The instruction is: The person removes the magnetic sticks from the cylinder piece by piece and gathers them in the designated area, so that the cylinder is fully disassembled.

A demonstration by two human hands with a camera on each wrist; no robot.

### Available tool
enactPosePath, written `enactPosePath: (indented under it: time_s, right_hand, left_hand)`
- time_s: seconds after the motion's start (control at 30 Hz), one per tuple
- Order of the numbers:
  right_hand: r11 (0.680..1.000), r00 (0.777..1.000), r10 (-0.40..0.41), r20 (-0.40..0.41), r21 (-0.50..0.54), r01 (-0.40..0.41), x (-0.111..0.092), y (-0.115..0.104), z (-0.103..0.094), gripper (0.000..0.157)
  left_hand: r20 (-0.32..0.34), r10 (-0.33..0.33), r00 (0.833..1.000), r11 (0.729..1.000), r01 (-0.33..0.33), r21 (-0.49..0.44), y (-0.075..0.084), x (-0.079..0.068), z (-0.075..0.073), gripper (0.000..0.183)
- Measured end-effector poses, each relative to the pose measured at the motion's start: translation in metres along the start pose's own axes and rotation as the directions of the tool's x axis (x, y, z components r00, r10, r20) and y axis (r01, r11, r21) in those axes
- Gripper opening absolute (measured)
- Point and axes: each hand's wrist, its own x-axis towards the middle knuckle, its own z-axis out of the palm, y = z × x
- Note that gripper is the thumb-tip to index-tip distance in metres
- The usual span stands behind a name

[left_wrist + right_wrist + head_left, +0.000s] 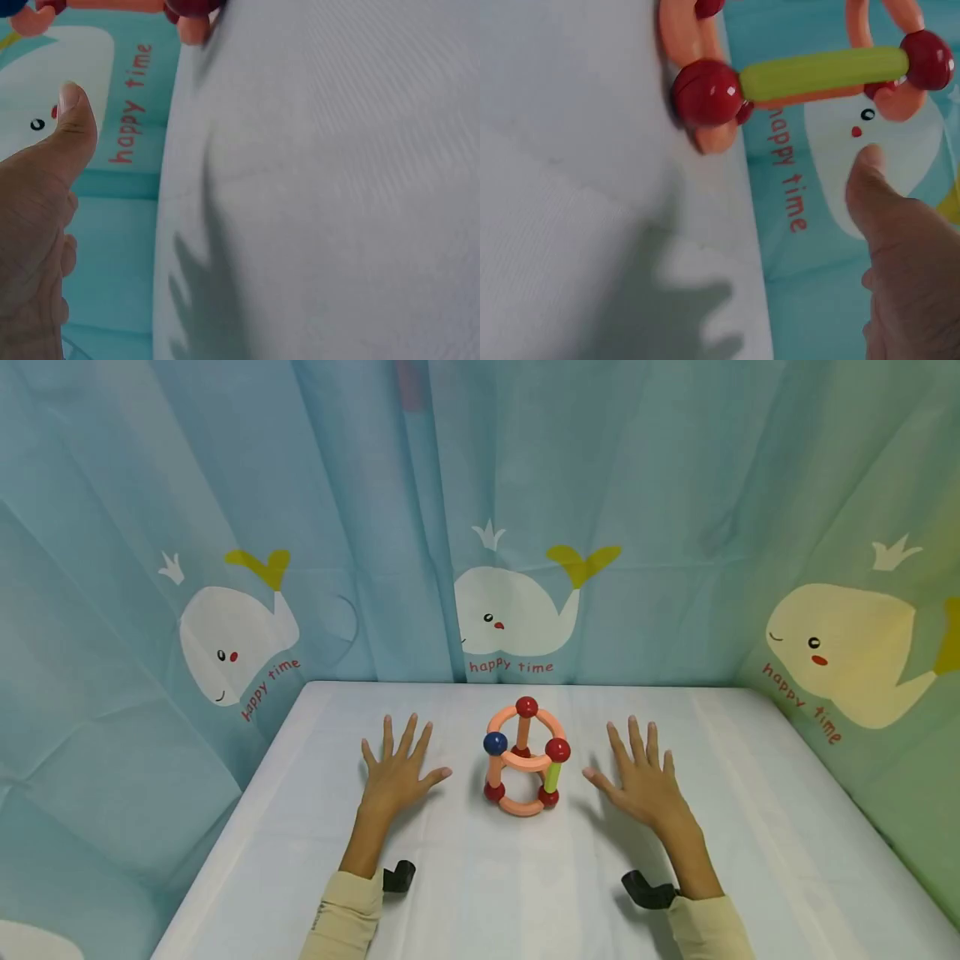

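A toy frame of balls and rods (522, 762) stands upright on the table, between the two hands. Curved orange rods form its upper and lower rings. Its uprights are two orange rods and one lime-green rod (825, 73). The corner balls are red, except for one blue ball (495, 743) at the upper left. To the left of the toy, my left hand (395, 779) has its fingers spread and holds nothing. My right hand (643, 785) is likewise spread on the other side, apart from the toy. Both hands cast shadows onto the table.
The white table (495, 885) has a blue-green curtain (637, 460) with printed whales behind it and along its sides. A black wrist-camera mount (400, 877) shows beside the left cuff, and another black mount (648, 891) beside the right cuff.
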Motion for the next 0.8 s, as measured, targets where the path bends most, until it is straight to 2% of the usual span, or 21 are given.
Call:
enactPosePath:
  time_s: [0.07, 0.17, 0.27, 0.33, 0.4, 0.47, 0.57, 0.6, 0.7, 0.77, 0.8]
  right_hand:
    - [1.000, 1.000, -0.009, -0.008, 0.023, 0.009, 0.000, -0.003, -0.003, 0.091]
    - [0.996, 0.999, -0.024, -0.044, 0.090, 0.028, 0.000, -0.009, -0.009, 0.084]
    - [0.977, 0.992, -0.036, -0.121, 0.205, 0.060, -0.001, -0.018, -0.014, 0.076]
    - [0.948, 0.979, -0.052, -0.198, 0.299, 0.111, -0.002, -0.023, -0.018, 0.067]
    - [0.913, 0.961, -0.068, -0.270, 0.372, 0.169, -0.001, -0.028, -0.021, 0.056]
    - [0.871, 0.942, -0.087, -0.325, 0.433, 0.230, 0.000, -0.032, -0.023, 0.043]
    - [0.805, 0.939, -0.114, -0.325, 0.523, 0.279, -0.001, -0.042, -0.033, 0.033]
    - [0.779, 0.945, -0.128, -0.299, 0.559, 0.283, 0.000, -0.042, -0.034, 0.033]
    - [0.699, 0.969, -0.185, -0.164, 0.671, 0.247, 0.004, -0.041, -0.033, 0.038]
    - [0.641, 0.973, -0.219, -0.069, 0.742, 0.197, 0.010, -0.033, -0.025, 0.041]
    - [0.612, 0.972, -0.234, -0.028, 0.772, 0.170, 0.011, -0.031, -0.023, 0.042]
  left_hand:
    - [-0.002, 0.001, 1.000, 1.000, -0.001, 0.005, 0.003, 0.000, -0.002, 0.090]
    - [-0.046, 0.021, 0.999, 1.000, -0.021, 0.009, 0.008, 0.001, -0.005, 0.089]
    - [-0.148, 0.043, 0.988, 0.999, -0.039, 0.030, 0.017, 0.000, -0.012, 0.086]
    - [-0.254, 0.076, 0.964, 0.997, -0.070, 0.035, 0.026, -0.002, -0.018, 0.083]
    - [-0.367, 0.121, 0.922, 0.993, -0.115, 0.040, 0.037, -0.004, -0.024, 0.077]
    - [-0.465, 0.181, 0.867, 0.982, -0.184, 0.039, 0.049, -0.006, -0.030, 0.070]
    - [-0.555, 0.282, 0.783, 0.950, -0.307, 0.049, 0.067, -0.010, -0.035, 0.057]
    - [-0.570, 0.318, 0.758, 0.935, -0.348, 0.060, 0.073, -0.012, -0.037, 0.052]
    - [-0.582, 0.416, 0.699, 0.885, -0.459, 0.081, 0.091, -0.015, -0.038, 0.044]
    - [-0.578, 0.472, 0.666, 0.851, -0.515, 0.103, 0.101, -0.016, -0.035, 0.043]
    - [-0.573, 0.491, 0.656, 0.840, -0.532, 0.110, 0.106, -0.016, -0.034, 0.043]
